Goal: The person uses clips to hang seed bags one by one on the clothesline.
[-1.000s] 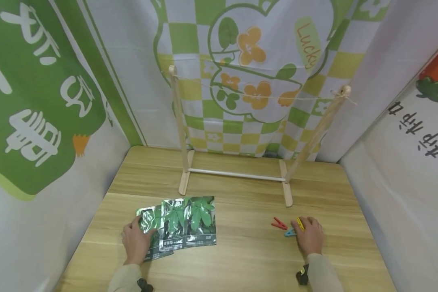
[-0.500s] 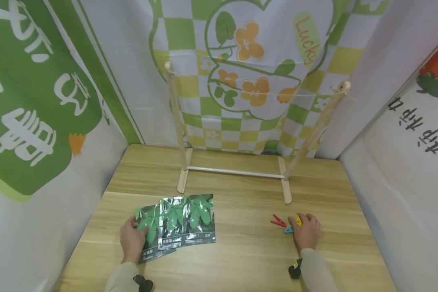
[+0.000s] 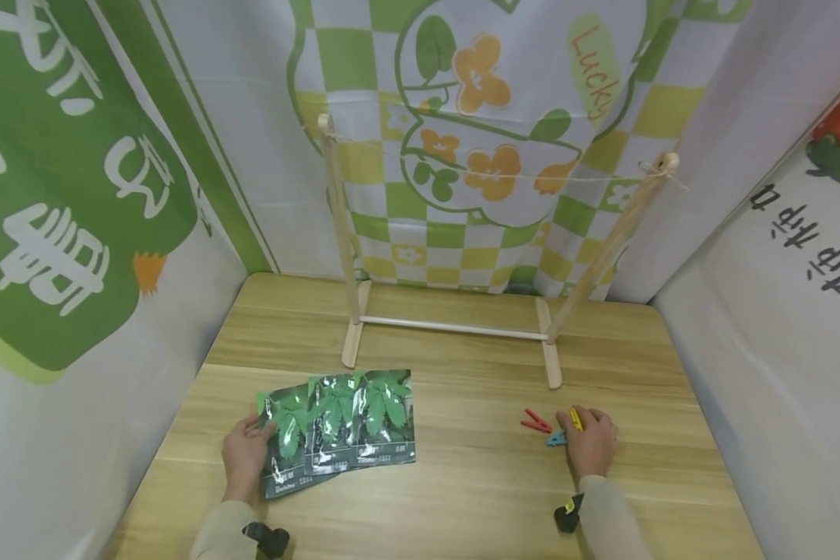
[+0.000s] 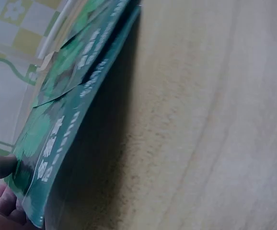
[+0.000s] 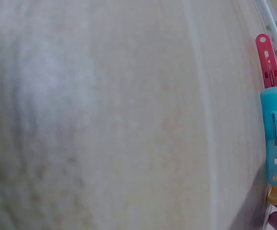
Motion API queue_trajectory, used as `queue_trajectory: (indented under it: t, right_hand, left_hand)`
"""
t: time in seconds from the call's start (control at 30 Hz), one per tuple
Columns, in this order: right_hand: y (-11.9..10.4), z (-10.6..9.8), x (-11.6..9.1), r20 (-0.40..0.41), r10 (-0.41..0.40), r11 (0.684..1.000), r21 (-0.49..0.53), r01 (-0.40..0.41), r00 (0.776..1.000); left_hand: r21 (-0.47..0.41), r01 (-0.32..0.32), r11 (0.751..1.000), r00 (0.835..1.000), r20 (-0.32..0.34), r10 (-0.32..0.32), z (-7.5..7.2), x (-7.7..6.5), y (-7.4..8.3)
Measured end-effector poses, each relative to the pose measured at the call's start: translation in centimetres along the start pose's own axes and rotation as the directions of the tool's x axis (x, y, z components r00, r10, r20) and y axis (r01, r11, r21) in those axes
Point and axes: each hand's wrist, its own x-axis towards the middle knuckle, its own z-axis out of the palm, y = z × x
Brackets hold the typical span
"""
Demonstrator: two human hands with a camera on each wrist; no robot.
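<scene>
Three glossy seed packets with green leaf pictures overlap in a fan. My left hand (image 3: 243, 455) pinches the left edge of the leftmost packet (image 3: 288, 443), thumb on its face and fingers beneath. In the left wrist view this packet (image 4: 47, 148) is tilted, with a dark shadow under its near edge. The middle packet (image 3: 330, 428) and right packet (image 3: 385, 420) lie against it. My right hand (image 3: 591, 443) holds a yellow clothespin (image 3: 576, 418) between thumb and fingers. Beside it are a blue clothespin (image 3: 556, 439) and a red clothespin (image 3: 535, 421).
Behind the packets stands a wooden frame (image 3: 343, 225) with two posts, a white bottom rod (image 3: 455, 327) and a string (image 3: 518, 176) tied across the top. A checkered curtain (image 3: 364, 58) hangs at the back of the wooden table (image 3: 462, 513). Printed cloth walls close both sides.
My left hand has shifted slightly left and now pinches the leftmost packet at its edge, uncovering more of its face. The right hand stays at the yellow clothespin.
</scene>
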Motion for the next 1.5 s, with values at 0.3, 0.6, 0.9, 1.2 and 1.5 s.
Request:
queue_trajectory:
  t: [0.3,0.6,0.9,1.2,1.5]
  right_hand:
    - [-0.5,-0.5,0.1,0.028,0.021,0.996,0.088,-0.023,0.999]
    - [-0.8,-0.8,-0.4,0.061,0.069,0.987,0.139,-0.077,0.996]
    - [-1.3,-0.8,-0.1,0.025,0.058,0.987,0.150,-0.061,0.998]
    - [-1.7,-0.8,0.1,0.057,0.052,0.990,0.127,-0.059,0.997]
    - [-1.8,-1.3,0.4,0.060,0.031,0.988,0.152,-0.040,0.998]
  left_hand:
    - [-0.088,0.071,0.994,0.996,0.060,-0.066,-1.2,0.1,0.4]
    - [-0.070,0.108,0.992,0.994,0.029,-0.106,-1.9,0.0,0.1]
    - [-0.086,0.141,0.986,0.990,-0.006,-0.142,-3.0,-0.3,0.7]
    - [-0.115,0.130,0.985,0.991,-0.017,-0.133,-4.3,-0.1,1.0]
    - [-0.131,0.151,0.980,0.987,-0.041,-0.157,-5.5,0.4,1.5]
